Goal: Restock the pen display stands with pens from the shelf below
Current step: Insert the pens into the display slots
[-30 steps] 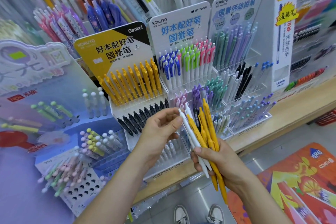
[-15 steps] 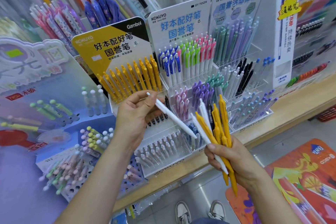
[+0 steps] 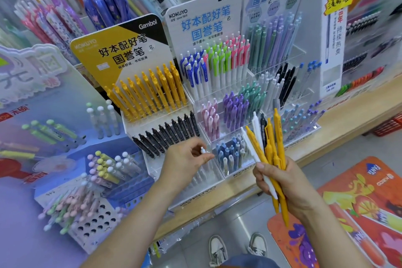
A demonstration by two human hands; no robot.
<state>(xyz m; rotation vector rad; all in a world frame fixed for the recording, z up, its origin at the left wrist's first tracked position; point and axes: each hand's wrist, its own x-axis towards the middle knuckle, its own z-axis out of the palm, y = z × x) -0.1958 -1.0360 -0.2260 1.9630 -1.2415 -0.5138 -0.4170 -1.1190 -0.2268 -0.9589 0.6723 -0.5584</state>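
Nearest, a pair of shoes is cut off by the lower edge, and just above them the right hand curls tight round a fanned bundle of pens, yellow and white with one dark one half hidden among them. The left hand pinches the top of a white pen between thumb and fingertips, its barrel hidden behind the fingers. It hangs over the lowest tier of the display stand, whose contents are blurred, below rows of black pens and yellow pens.

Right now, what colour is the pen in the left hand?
White pen, pinched in the left hand; head view.
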